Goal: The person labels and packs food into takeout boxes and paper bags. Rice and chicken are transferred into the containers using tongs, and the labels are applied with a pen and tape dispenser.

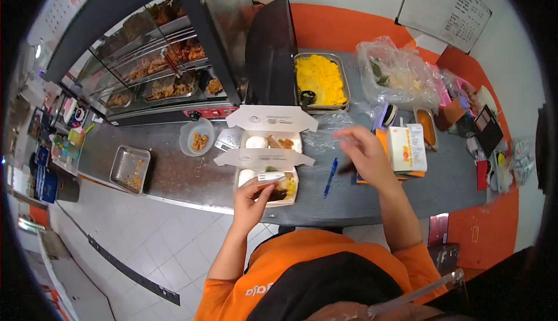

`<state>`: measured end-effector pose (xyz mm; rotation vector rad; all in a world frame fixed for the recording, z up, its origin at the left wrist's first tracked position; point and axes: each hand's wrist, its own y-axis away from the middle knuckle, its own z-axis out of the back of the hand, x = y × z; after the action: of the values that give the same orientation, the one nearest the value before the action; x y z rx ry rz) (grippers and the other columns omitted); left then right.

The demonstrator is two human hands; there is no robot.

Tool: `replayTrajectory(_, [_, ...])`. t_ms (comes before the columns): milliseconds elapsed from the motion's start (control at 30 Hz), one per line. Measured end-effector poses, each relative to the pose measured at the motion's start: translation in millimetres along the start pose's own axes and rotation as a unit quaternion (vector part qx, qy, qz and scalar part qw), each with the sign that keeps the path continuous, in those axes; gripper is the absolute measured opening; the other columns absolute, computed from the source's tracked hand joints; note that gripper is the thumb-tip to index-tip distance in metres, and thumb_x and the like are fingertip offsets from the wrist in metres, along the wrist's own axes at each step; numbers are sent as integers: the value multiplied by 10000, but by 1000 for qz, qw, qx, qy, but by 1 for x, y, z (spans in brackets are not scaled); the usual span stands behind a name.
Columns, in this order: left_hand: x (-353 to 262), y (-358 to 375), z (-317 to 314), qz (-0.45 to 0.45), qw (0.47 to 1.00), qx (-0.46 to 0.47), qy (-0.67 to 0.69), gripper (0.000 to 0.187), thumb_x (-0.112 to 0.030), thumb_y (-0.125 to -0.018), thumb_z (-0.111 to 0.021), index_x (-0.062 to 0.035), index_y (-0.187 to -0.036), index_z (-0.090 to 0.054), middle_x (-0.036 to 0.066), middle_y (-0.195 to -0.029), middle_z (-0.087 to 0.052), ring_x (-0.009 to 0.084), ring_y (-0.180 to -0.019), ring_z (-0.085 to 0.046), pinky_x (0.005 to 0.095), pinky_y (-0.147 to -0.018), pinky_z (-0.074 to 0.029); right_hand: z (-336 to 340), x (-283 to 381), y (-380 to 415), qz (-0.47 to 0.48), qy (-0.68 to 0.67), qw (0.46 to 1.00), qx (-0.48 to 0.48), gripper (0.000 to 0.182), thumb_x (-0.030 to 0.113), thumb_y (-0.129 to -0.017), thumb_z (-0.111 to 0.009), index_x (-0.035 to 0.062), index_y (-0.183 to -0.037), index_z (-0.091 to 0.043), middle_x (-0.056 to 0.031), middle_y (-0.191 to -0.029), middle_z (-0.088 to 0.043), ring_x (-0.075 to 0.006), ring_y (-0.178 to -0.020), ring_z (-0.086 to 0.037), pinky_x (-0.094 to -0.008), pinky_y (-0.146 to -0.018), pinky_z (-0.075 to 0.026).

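My left hand [251, 206] pinches a small packet with a white label [271, 176] over the nearer paper food box [294, 196]. Inside that box are white rice, something yellow and something dark, partly covered by my fingers. Right behind it stands a second open paper box [273, 120] with a white mound and brown pieces in it. My right hand [367, 157] is raised above the table, fingers apart and nothing visible in them. It is between a crumpled clear plastic sheet [328, 135] and a white-and-orange carton [408, 149]. A blue pen [331, 177] lies nearby.
A heated display case [157, 59] with fried food stands at the back left. Nearer are a plastic bowl [197, 137] of brown bits and a metal tray [129, 170] with crumbs. Behind the boxes sits a tray of yellow food [321, 81]; a clear plastic bag [398, 77] lies to its right.
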<state>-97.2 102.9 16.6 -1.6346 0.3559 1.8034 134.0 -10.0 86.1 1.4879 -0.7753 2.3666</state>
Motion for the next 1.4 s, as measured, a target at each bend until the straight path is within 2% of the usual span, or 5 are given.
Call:
replayTrajectory(267, [112, -18, 26, 136, 982, 58, -118, 209, -187, -792, -621, 1, -880, -644, 147, -802, -613, 251, -684, -578, 328, -606, -434, -111, -58, -87, 30, 158, 986, -39, 213, 43, -768, -512, 10, -970, -571, -143, -929, -562, -256, -872, -552, -321, -768, -439])
replayTrajectory(400, [90, -14, 37, -34, 936, -90, -338, 260, -101, -766, -581, -41, -1017, -612, 143, -811, -568, 337, -795, -526, 388, -708, -404, -99, -78, -37, 59, 235, 955, -171, 185, 19, -749, -512, -5, -929, -551, -172, -912, -525, -347, -884, -512, -386, -772, -429])
replayTrajectory(667, [74, 42, -47, -100, 965, 241, -19, 475, -33, -792, -571, -44, -1251, -449, 229, -1188, -416, 342, -960, -517, 341, -827, -420, -107, -200, 118, -177, 392, 890, -148, 428, 58, -731, -611, 5, -1110, -421, -159, -861, -548, -342, -802, -545, -405, -720, -447])
replayTrajectory(967, [142, 37, -125, -95, 884, 354, -290, 586, -183, -717, -655, -27, -1240, -443, 99, -1346, -349, 310, -968, -441, 375, -824, -389, -32, -143, 223, -404, -41, 910, -81, 197, 66, -773, -625, -6, -943, -558, -48, -760, -556, -147, -673, -524, -270, -611, -435])
replayTrajectory(1400, [144, 27, -132, -84, 902, 274, -323, 746, -397, -637, -726, -88, -1257, -447, 152, -1366, -272, 339, -1042, -384, 419, -877, -349, -98, -195, 171, -148, 73, 957, -240, 177, 27, -756, -659, 19, -647, -520, -42, -603, -536, -72, -521, -491, -233, -464, -368])
